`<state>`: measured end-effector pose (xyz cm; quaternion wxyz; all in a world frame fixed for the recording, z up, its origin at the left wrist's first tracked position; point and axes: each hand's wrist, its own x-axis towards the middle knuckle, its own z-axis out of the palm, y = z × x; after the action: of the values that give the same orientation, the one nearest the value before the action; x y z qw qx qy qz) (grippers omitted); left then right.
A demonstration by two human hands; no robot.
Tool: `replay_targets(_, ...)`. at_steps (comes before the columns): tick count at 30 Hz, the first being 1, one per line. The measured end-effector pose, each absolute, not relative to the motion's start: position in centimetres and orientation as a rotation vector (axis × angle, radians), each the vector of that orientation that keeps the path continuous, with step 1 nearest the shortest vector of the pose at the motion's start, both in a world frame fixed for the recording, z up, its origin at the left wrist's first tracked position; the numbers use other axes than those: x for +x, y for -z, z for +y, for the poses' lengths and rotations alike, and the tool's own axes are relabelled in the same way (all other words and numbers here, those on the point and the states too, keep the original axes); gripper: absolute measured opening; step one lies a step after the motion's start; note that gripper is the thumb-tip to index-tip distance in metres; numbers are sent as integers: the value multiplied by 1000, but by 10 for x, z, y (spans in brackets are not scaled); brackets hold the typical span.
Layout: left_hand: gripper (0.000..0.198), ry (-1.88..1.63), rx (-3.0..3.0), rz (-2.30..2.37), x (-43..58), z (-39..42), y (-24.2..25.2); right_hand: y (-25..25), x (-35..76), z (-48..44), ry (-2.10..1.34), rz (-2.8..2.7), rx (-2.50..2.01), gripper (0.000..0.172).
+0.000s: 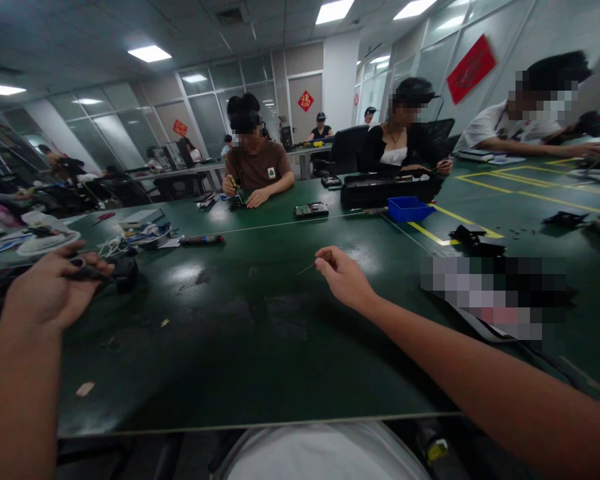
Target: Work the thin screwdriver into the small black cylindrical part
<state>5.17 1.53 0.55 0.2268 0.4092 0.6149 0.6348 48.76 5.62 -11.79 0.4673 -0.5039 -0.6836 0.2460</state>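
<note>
My left hand (47,290) is at the left over the dark green table (250,333), fingers closed around a small dark part (93,272) that juts out toward a black object (125,273) on the mat. My right hand (343,277) reaches out over the middle of the table, thumb and fingers pinched on a thin pin-like tool (307,268) whose tip points left, just above the surface.
A blue tray (407,209), a long black device (385,189), a circuit board (311,211) and a screwdriver (200,239) lie farther out. Cables and clutter (130,237) sit at the left. Several people work at the far and right sides. A blurred patch (495,293) covers something at my right.
</note>
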Motion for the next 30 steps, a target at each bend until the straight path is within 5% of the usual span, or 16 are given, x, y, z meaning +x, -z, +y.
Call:
replay_targets(7,55,-1407,1392,1500,155,28,4,114,490,54,-624,-1715,-1227,22)
replay_targets(12,50,-1200,1460,1212,213,31,24,114,492,54,-570,-1730,-1253,32)
replay_targets(17,71,-880,1807,1286,253,31,45,112,492,52,-538,-1732,-1242,32)
replay_targets(25,31,-731,2028,1263,279,46,99,111,492,54,-666,-1571,-1166,25)
replay_targets(30,35,-781,2050,1284,273,51,109,114,490,58,-1017,-1278,-939,19)
